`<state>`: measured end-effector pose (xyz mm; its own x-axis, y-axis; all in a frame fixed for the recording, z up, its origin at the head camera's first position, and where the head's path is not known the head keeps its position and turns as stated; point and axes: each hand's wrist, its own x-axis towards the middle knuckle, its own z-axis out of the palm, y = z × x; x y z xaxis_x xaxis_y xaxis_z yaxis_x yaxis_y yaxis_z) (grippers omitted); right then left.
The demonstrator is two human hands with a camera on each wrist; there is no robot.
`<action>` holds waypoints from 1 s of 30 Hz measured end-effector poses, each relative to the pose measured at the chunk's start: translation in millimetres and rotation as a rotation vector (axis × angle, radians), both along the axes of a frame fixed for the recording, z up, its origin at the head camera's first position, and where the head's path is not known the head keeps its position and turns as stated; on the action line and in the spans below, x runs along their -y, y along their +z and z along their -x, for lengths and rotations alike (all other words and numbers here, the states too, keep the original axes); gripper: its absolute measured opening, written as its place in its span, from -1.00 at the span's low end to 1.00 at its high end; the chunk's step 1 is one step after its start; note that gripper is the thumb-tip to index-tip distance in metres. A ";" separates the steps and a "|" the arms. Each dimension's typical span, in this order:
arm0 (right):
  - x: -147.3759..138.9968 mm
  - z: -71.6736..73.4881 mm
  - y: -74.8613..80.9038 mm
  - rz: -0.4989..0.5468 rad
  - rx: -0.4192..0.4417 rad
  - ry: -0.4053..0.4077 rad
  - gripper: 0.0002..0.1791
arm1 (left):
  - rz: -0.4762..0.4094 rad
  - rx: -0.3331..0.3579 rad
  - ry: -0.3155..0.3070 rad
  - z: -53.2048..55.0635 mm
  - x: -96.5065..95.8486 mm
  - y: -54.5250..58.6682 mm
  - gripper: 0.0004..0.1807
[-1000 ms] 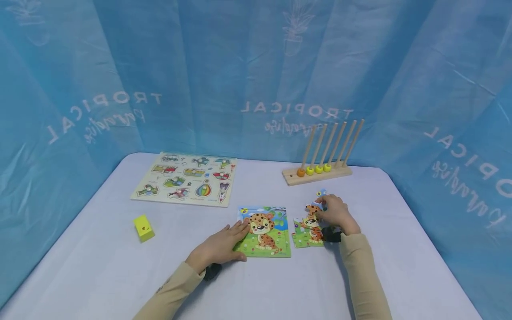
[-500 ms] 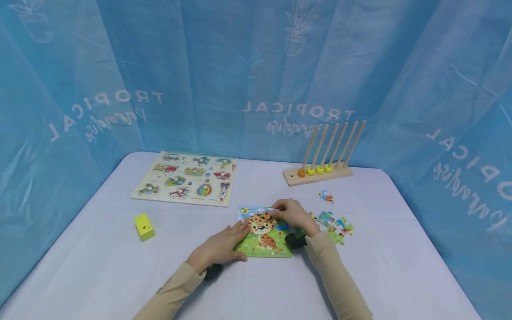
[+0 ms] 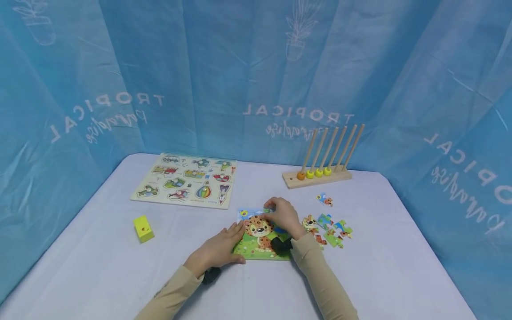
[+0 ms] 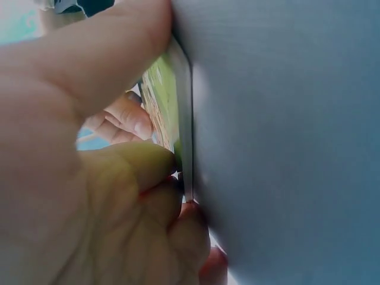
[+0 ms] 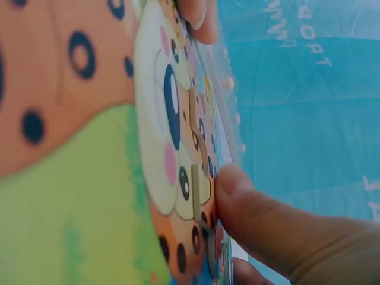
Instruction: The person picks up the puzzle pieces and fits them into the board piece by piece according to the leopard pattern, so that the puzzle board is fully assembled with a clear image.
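A square leopard picture puzzle (image 3: 256,249) lies on the white table in front of me. My left hand (image 3: 218,246) rests at its left side, fingers stretched over the edge and thumb (image 4: 113,53) along the near corner. At the top of the puzzle my right hand (image 3: 282,218) bends down and pinches a puzzle piece (image 5: 199,202) between thumb (image 5: 255,219) and fingers, close against the picture. The piece is mostly hidden in the head view. Right of the puzzle lie several loose jigsaw pieces (image 3: 325,221), with a single blue and orange piece (image 3: 324,199) behind them.
A wooden peg puzzle board (image 3: 188,181) with vehicle shapes lies at the back left. In front of it sits a yellow block (image 3: 143,228). A wooden bead stand (image 3: 318,178) with upright rods is at the back right. Blue curtains (image 3: 224,80) surround the table.
My right hand has moved left from the loose pieces to the top of the leopard puzzle, bringing a piece with it. My left hand stays on the puzzle's left side.
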<state>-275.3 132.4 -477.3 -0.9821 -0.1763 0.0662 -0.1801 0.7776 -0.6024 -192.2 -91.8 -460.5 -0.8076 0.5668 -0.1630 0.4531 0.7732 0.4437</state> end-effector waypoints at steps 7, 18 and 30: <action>-24.4 11.8 4.4 0.183 0.017 -0.040 -0.74 | -0.012 0.012 0.002 4.4 4.9 -2.6 -0.01; -126.9 11.7 -1.6 -0.041 -0.099 -0.457 -0.53 | -0.012 -0.003 -0.039 0.4 3.8 0.5 -0.07; -131.5 1.8 14.7 -0.011 0.072 -0.491 -0.34 | -0.013 -0.017 -0.035 -2.0 2.0 3.4 -0.09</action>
